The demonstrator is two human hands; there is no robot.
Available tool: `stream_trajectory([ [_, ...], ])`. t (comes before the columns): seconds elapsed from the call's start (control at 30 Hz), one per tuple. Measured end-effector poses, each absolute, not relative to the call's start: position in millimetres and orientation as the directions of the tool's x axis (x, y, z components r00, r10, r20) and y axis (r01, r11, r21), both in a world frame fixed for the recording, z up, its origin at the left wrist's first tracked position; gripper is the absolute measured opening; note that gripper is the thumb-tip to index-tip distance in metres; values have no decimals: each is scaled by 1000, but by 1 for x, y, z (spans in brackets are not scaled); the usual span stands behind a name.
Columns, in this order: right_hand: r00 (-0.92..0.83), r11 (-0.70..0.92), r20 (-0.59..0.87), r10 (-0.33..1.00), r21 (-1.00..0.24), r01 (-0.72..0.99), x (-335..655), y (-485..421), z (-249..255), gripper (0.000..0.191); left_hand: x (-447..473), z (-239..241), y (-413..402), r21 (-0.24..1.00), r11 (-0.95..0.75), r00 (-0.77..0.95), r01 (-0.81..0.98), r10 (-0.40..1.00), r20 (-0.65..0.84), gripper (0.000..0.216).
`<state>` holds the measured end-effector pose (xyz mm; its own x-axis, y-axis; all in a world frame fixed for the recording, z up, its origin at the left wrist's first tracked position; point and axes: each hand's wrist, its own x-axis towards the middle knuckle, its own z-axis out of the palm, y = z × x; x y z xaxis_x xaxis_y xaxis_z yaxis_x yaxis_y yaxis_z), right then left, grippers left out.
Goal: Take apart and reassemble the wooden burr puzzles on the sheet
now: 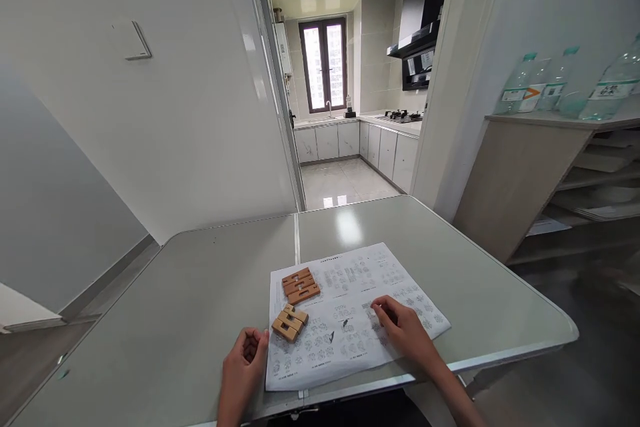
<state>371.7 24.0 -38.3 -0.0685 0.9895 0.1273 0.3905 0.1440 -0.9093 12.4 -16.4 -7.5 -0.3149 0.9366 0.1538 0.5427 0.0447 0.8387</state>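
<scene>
Left grip [245, 367] curled inward, I have it beside the printed sheet [360, 270], which lies rightward on the surface [190, 307]. Just ahead and right of it sits the light wooden block [290, 323], the darker wooden block [301, 285] beyond. My right grip [404, 328] is narrow, over the sheet; whether either holds anything, I cannot tell.

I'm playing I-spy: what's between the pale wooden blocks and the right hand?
Printed paper with two small dark shapes I can't identify, in the head view.
</scene>
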Motion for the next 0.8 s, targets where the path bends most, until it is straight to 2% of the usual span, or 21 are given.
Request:
stream_trajectory([
  [0.4, -41, 167, 164, 986, -910, 378, 371, 25, -41, 41, 18, 0, -19, 840, 83, -322, 537, 940, 113, 48],
  [0.63, -50, 134, 124, 991, -909, 394, 370, 26, -41, 51, 15, -4, -19, 845, 73, -316, 530, 941, 117, 48],
  [0.8, -51, 149, 141, 989, -908, 392, 370, 24, -38, 47, 16, -2, -20, 852, 79, -319, 518, 942, 106, 48],
])
